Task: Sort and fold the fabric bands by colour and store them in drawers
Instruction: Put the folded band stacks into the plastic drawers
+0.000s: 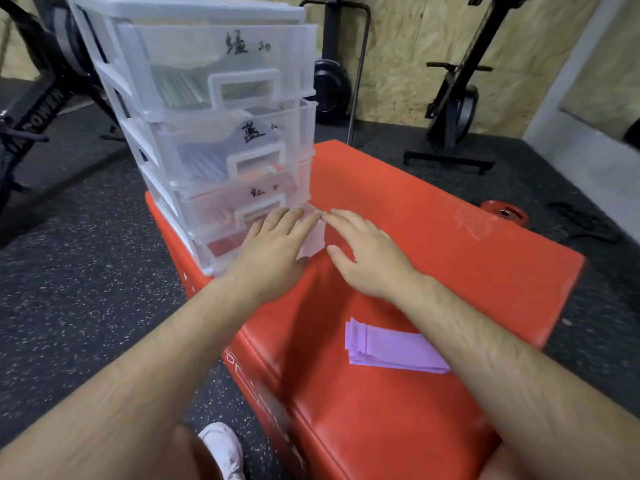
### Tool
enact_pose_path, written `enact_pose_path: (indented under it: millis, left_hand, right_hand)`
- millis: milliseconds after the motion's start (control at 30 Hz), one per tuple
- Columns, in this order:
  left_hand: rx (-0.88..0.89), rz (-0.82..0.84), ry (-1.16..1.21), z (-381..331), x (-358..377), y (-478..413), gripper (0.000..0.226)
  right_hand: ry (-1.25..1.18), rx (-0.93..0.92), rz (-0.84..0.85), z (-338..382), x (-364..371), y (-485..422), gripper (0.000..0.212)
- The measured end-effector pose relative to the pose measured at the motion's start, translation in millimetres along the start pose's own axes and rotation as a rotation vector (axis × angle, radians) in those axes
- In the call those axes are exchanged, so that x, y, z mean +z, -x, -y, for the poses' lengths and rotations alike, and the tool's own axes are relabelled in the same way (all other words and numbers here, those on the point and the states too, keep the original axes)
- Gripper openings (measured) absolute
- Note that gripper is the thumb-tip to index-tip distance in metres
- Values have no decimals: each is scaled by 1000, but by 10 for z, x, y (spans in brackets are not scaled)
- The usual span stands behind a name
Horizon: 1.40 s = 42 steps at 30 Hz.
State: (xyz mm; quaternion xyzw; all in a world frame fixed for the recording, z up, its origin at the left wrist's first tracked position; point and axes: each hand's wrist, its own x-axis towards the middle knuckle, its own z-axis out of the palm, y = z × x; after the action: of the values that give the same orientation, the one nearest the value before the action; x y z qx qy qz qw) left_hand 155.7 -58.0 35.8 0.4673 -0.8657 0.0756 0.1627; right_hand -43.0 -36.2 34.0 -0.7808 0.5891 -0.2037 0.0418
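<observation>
bands (391, 348) – lilac | pad (433, 237) – red-orange | drawer unit (214, 109) translucent white | floor (86, 299) black, white-speckled | shoe (223, 448) white

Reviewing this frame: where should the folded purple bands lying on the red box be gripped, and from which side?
Pinch the purple bands across their narrow width near the middle, from above. The stack lies flat on the red box, and its left end shows staggered loose layers, so a mid-stack pinch should likely keep the folds together.

Chipboard walls (408, 57) stand behind a speckled black rubber floor (79, 306).
</observation>
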Motion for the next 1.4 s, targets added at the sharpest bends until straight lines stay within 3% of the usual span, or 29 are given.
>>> enact_pose_path:
  millis: [133, 300, 467, 600, 667, 800, 933, 1000, 1067, 1133, 1300, 1400]
  left_hand:
    - [160, 91, 44, -421, 150, 19, 76]
    - [364, 281, 105, -992, 462, 143, 63]
    - [414, 475, 94, -1363, 685, 298, 58]
    - [375, 506, 76, -1439, 705, 330, 34]
    - [352, 497, 105, -1422, 700, 330, 31]
    - [283, 494, 219, -1334, 737, 334, 48]
    - [162, 533, 347, -1261, 672, 268, 71]
    - [54, 532, 462, -1194, 581, 206, 54]
    - [-85, 540, 722, -1087, 474, 167, 25]
    - [-85, 482, 774, -941, 381, 147, 11]
    - [-150, 413, 772, -635, 146, 240, 8]
    - [-204, 366, 715, -348, 41, 304, 22]
  right_hand:
    - [38, 110, 99, -340, -83, 643, 58]
    - [5, 281, 347, -712, -102, 1230, 51]
    - [56, 356, 469, -905, -72, 1596, 41]
    - [-80, 368, 361, -852, -41, 1655, 28]
    - [-136, 402, 331, -836, -27, 1625, 32]
    - [-192, 486, 354, -813, -56, 1499, 48]
    - [-291, 391, 241, -704, -184, 1346, 40]
    - [-334, 331, 164, -663, -259, 1275, 39]
    - [-345, 277, 100, -638, -307, 1201, 38]
    - [-397, 261, 43, -598, -331, 1111, 35]
    - [-483, 173, -41, -400, -229, 826, 30]
    - [-508, 187, -112, -275, -94, 627, 27]
